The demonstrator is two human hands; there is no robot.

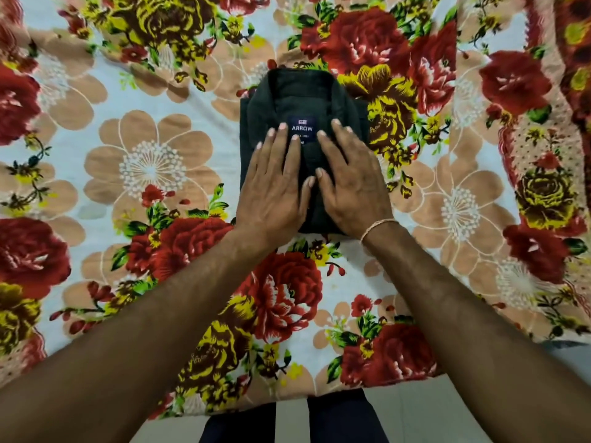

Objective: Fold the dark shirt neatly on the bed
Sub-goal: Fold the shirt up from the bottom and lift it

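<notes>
Spread across the bed is a soft floral bedsheet, pale with big red roses, peach daisy shapes, and yellow and green leaves; it lies mostly smooth and bunches into folds along the right edge. Pale floor tiles show beyond the bed's near edge. Midway across the sheet, toward the far edge, sits the dark shirt, a matte woven cloth already folded into a compact upright rectangle with its collar at the far end. Both forearms reach in from the near edge. Left hand and right hand lie palm-down side by side on the shirt's near half, fingers straight and slightly spread, pressing flat and pinching nothing. A thin thread band circles the right wrist. Inside the collar is a navy neck label reading "ARROW" in white; the smaller print below is unreadable.
</notes>
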